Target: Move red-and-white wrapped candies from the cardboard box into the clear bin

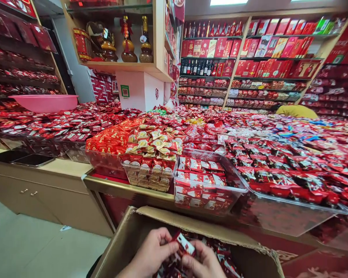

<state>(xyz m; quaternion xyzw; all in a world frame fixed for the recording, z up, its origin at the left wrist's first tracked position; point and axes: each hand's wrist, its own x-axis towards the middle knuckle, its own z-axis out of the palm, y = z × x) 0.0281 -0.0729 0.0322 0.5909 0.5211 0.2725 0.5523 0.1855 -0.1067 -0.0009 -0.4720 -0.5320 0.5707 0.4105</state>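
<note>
Between my two hands is a small red-and-white candy packet [185,244]. My left hand [155,249] pinches its left end with thumb and fingers. On the other side, my right hand [202,260] grips the lower right end, fingers closed. Both hands are over an open cardboard box [159,213], which holds many loose red packets [227,266]. Just beyond the box stands a clear plastic bin [208,193] with red-and-white packets laid in rows. Part of the box's contents is hidden behind my hands.
A clear bin of gold-and-red packets [150,173] stands left of the row-filled bin. To the right is a wide bin of red-and-black packets [278,177]. A pink basin [45,102] rests on the packets at far left. Stocked shelves [234,77] line the back wall.
</note>
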